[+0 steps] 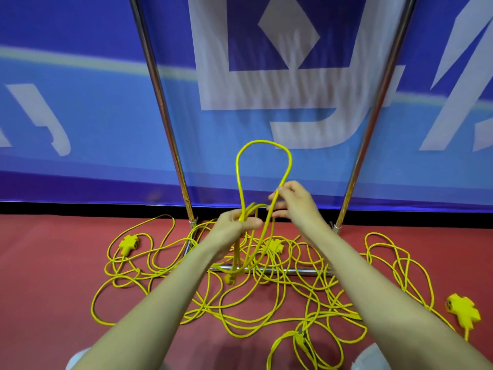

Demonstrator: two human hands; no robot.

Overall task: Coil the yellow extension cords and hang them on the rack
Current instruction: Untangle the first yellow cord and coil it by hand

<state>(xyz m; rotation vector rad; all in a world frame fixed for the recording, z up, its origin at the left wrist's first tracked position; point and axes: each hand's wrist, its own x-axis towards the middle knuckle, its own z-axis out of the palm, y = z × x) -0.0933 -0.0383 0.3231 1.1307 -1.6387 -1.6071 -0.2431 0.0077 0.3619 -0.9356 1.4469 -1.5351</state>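
Note:
Yellow extension cords [240, 311] lie tangled on the red floor around the foot of a chrome rack [157, 84]. My left hand [237, 222] grips a small bundle of cord loops, with a plug end [230, 279] dangling below it. A tall loop [262, 145] of that cord rises above both hands. My right hand [290, 201] pinches the right strand of the loop between thumb and fingers, just right of the left hand.
The rack's two chrome uprights [378, 97] slant up on either side, joined by a low bar [301, 271] on the floor. Yellow multi-outlet heads lie at left [128, 244], centre [273, 247] and far right [464, 311]. A blue banner wall [80, 116] stands behind.

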